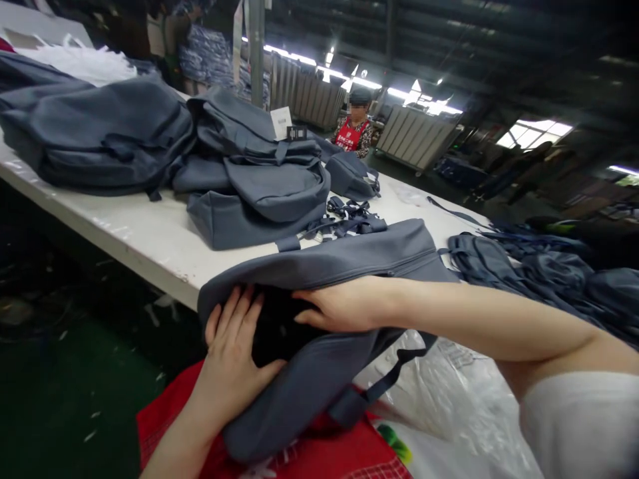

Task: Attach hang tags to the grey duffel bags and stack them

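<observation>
A dark blue-grey backpack [309,386] lies tilted at the table's front edge, its zipped opening spread wide and its inside black. My left hand [234,336] rests at the left end of that opening, fingers stretched against the inner edge and thumb apart. From the right, my right hand [344,306] reaches into the mouth of the bag; its thumb and a finger show, spaced apart, while the other fingers are hidden. A webbing strap [384,386] hangs from the bag's lower side.
Finished-looking backpacks [114,133] sit along the white table [164,246], one with a paper tag [281,123]. Small straps [349,216] lie behind the bag. More dark bags [549,273] are piled at right, near clear plastic [449,386]. A person in a red apron [349,136] is beyond.
</observation>
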`<state>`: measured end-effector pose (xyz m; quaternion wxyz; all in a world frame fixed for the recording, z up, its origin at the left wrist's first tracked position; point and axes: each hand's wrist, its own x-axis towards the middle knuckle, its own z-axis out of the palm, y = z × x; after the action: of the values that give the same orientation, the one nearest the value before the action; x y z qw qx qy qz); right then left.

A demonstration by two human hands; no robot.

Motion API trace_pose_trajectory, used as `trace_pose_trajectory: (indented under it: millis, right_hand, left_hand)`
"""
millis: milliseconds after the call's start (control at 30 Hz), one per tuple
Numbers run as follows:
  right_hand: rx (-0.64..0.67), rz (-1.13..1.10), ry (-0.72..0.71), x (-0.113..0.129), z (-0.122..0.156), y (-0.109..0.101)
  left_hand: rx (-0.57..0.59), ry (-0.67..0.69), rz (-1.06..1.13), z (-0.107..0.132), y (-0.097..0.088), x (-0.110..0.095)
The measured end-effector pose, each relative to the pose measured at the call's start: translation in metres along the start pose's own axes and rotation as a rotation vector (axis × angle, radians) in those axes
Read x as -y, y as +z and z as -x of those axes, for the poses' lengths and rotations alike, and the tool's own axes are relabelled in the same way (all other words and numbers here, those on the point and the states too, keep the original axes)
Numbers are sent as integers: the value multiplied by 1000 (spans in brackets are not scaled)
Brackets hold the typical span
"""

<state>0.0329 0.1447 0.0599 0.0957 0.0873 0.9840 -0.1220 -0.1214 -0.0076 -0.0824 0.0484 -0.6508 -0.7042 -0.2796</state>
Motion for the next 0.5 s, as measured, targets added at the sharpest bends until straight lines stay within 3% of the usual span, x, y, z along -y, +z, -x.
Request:
trace_pose_trajectory:
  millis: [133,267,333,400,500]
  right_hand:
    - [72,-128,-158,15,59,-4]
    - [225,-124,-153,12,89,11]
    - [143,-157,-149,8,92,15]
    - [-43,-180,-132,4,94,12]
    - [-304,-134,-166,0,105,0]
  left_hand:
    - [32,-24,1,-1,-2,6]
    - [-7,1,98,-8,-6,30]
    - [-39,-3,186,-14,-12,43]
    - [-44,-20,245,-21,-20,50]
    - [7,-22,262,-34,-31,43]
